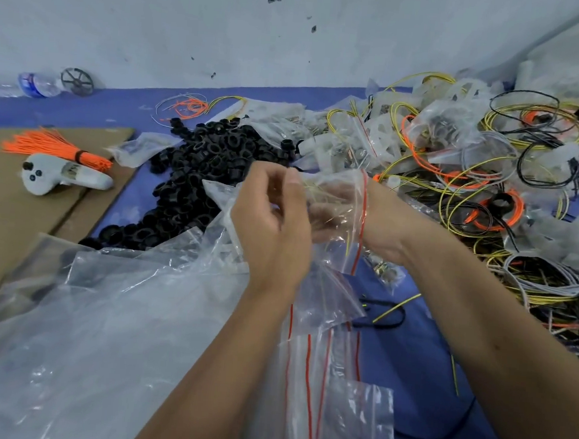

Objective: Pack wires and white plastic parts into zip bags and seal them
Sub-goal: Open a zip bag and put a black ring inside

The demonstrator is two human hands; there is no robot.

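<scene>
A clear zip bag (332, 291) with a red zip line is held up over the blue table. My left hand (273, 228) pinches the bag's edge near its mouth. My right hand (379, 232) is pushed inside the bag up to the wrist, with the red zip line across the wrist. Its fingers show only dimly through the plastic, with a thin yellow wire (348, 244) beside them. At the right lies a tangled wire heap (490, 171) of yellow, orange, black and grey. White plastic parts (382, 140) are mixed into it.
Black plastic rings (202, 165) are heaped behind my hands. Several empty zip bags (321, 376) and a big clear plastic sheet (103, 309) lie in front. On cardboard (24, 218) at the left sit an orange wire bundle (56, 150) and a white controller (61, 176). A water bottle (37, 85) lies by the wall.
</scene>
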